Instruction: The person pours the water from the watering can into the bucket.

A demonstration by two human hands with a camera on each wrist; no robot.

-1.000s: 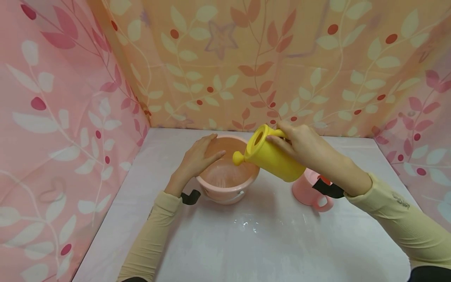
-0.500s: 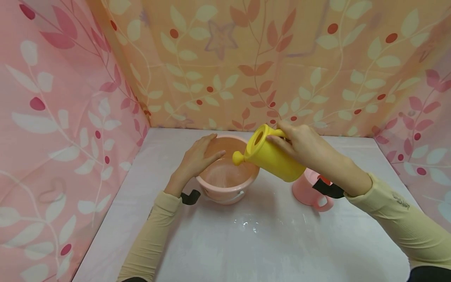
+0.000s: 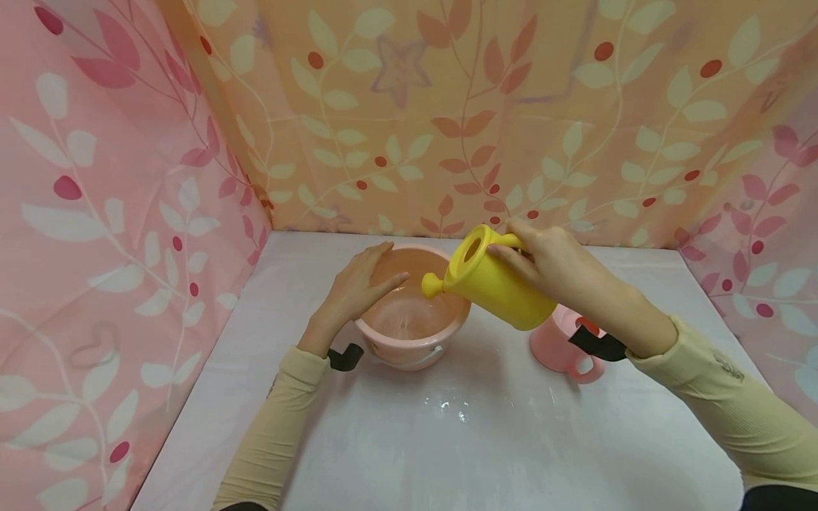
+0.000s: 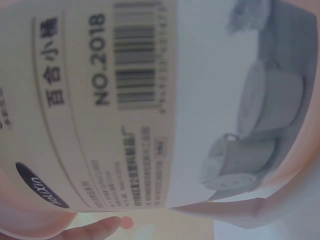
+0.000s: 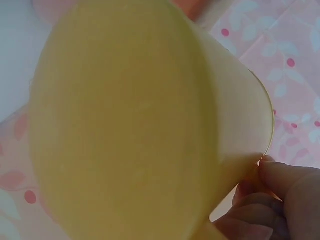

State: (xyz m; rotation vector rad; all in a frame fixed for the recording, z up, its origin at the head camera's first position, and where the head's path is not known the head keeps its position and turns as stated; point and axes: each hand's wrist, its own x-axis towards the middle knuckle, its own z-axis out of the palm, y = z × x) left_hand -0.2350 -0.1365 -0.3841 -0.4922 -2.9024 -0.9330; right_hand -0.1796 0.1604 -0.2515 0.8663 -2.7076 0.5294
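In the head view, my right hand [image 3: 546, 259] grips the handle of a yellow watering can [image 3: 508, 291]. The can is tilted, its spout with a round head over the right part of a pink bucket [image 3: 412, 343]. Thin faint streaks show inside the bucket. Against the bucket's left rim rests my left hand [image 3: 358, 284], fingers fairly straight and thumb reaching over the opening. The left wrist view shows the bucket's printed label [image 4: 135, 100] up close, with a straight finger [image 4: 95, 229] below. In the right wrist view, the can's base [image 5: 125, 120] hides much.
A pink mug [image 3: 554, 344] stands right of the bucket, partly behind the can and right wrist. Water drops [image 3: 454, 406] lie on the white table [image 3: 511, 461] in front. Leaf-patterned cloth [image 3: 396, 142] hangs at the back and sides.
The streaks inside the bucket look fainter and thinner. My right hand and the top of the watering can have shifted very slightly right. The left hand and bucket stay in place.
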